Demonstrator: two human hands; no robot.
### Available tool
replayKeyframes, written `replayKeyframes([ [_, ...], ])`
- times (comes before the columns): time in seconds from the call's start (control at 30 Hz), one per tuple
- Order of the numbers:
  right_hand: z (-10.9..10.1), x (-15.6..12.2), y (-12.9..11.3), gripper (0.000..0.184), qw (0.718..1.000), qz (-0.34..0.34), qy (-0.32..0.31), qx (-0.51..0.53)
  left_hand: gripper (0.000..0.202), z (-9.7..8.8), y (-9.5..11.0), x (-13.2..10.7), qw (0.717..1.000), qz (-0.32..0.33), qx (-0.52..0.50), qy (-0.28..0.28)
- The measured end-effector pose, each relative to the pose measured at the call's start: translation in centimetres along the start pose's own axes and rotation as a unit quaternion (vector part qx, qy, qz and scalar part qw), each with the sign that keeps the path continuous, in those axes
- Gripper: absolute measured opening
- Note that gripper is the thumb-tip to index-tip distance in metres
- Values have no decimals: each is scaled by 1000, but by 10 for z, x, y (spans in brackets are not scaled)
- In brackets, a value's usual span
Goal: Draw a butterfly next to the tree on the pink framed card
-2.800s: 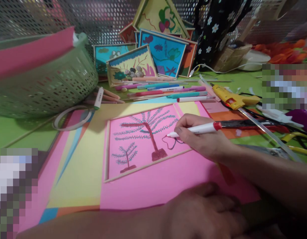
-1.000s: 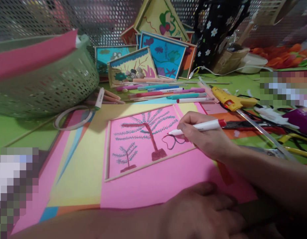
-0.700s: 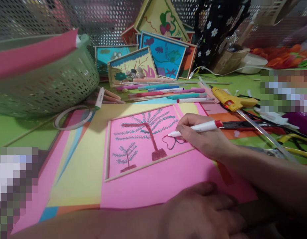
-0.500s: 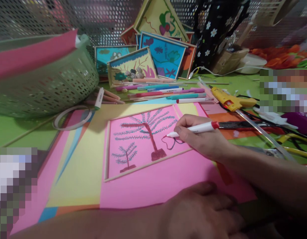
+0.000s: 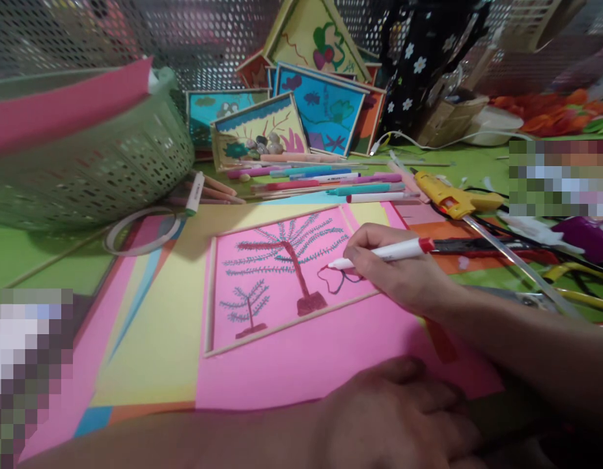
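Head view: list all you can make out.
Framed drawing: 1, pink, centre
Paper sheets: several, mixed, under the framed drawing
Tabletop: 1, green, underneath
Loose markers: several, mixed, behind the framed drawing
Ring: 1, white, left
Glue gun: 1, yellow, right
Basket: 1, pale green, left
Framed pictures: several, multicoloured, rear centre
Flowered container: 1, black, rear right
Box: 1, brown, rear right
Petal pile: 1, orange, far right
Mesh: 1, grey, rear
Held marker: 1, white and red, at the framed drawing
Right hand: 1, on the held marker
Left hand: 1, bottom edge
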State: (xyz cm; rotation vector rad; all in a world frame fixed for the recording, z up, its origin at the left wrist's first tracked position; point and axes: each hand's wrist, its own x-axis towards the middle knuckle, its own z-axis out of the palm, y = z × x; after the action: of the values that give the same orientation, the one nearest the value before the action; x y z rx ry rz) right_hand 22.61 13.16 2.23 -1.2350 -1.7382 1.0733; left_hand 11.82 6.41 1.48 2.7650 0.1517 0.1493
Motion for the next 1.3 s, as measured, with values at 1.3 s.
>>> replayKeyframes([
  [1.3,-2,1,-2,19,999,14,46,-20,23,13,-1,-4,998,13,-2,65],
])
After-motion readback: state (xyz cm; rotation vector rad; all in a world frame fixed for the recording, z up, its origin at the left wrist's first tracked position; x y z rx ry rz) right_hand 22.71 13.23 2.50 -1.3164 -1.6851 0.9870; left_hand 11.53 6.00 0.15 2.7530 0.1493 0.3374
